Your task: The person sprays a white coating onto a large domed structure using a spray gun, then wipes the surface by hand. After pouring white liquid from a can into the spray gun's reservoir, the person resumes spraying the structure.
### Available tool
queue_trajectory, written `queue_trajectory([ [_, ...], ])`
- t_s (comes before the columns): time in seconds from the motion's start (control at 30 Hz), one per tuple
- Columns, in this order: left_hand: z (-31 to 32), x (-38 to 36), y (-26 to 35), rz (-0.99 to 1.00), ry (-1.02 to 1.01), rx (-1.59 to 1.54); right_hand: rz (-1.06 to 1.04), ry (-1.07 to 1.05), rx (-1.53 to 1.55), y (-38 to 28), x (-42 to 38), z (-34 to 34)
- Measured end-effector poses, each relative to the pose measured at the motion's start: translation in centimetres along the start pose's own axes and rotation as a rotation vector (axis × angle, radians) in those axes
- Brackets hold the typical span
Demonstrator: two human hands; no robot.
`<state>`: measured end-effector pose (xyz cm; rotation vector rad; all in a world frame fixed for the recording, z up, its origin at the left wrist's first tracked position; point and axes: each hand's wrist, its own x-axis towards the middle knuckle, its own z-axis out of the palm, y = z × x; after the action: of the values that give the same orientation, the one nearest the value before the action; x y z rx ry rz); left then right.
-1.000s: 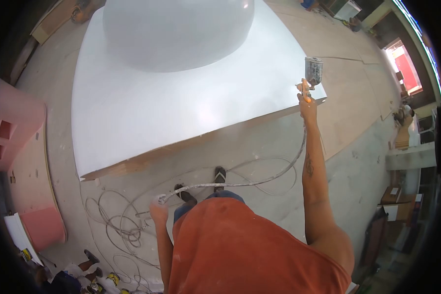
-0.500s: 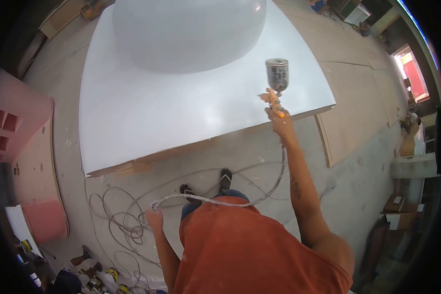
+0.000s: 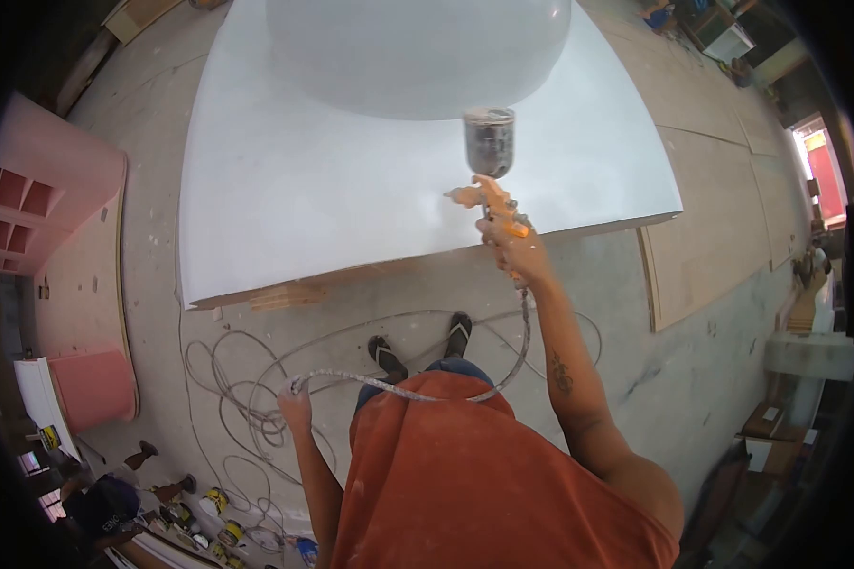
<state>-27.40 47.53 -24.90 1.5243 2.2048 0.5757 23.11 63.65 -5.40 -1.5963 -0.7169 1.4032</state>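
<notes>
My right hand [image 3: 517,245] grips an orange spray gun [image 3: 491,197] by its handle, above the front part of a large white panel [image 3: 351,209]. A metal cup [image 3: 490,142] stands upright on top of the gun, whose nozzle points left. From the handle a grey hose [image 3: 399,387] curves down and across my body to my left hand [image 3: 295,402], which is closed around it near hip height. A smooth, rounded white form [image 3: 417,57] rises from the panel behind the cup.
Hose coils [image 3: 247,379] lie on the floor left of my feet [image 3: 386,356]. Pink furniture [image 3: 85,389] stands at the left. At the lower left is another person [image 3: 104,503] near several paint cans [image 3: 215,501]. Flat boards [image 3: 707,237] lie at the right.
My right hand and the spray gun have moved left over the panel. The view has shifted, and more of the other person shows at the lower left. My left hand still holds the hose.
</notes>
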Motion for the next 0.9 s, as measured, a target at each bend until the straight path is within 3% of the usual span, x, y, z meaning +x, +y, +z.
queue_trajectory([
  [0.17, 1.9, 0.3, 3.7, 0.010, -0.121, -0.103, -0.143, 0.491, -0.191, 1.8, 3.2, -11.2],
  [0.37, 6.5, -1.3, 11.1, 0.053, -0.284, -0.055, -0.326, 0.832, -0.568, 2.6, 8.3, -30.8],
  [0.53, 9.4, -3.7, 17.9, 0.147, -0.345, -0.136, -0.341, 1.043, -0.808, -1.2, 9.4, -37.8],
  [0.6, 9.8, -4.4, 19.2, 0.120, -0.441, -0.076, -0.313, 1.141, -0.949, -1.3, 9.5, -37.9],
  [0.7, 8.6, -4.6, 19.7, 0.067, -0.406, -0.081, -0.348, 1.084, -0.900, -0.5, 9.7, -35.3],
  [0.8, 9.2, -3.5, 13.3, 0.182, -0.254, -0.100, -0.463, 0.862, -0.743, -0.4, 8.0, -27.5],
  [0.9, 6.3, -2.2, 11.2, 0.044, -0.184, -0.029, -0.289, 0.538, -0.437, 0.4, 6.0, -18.4],
])
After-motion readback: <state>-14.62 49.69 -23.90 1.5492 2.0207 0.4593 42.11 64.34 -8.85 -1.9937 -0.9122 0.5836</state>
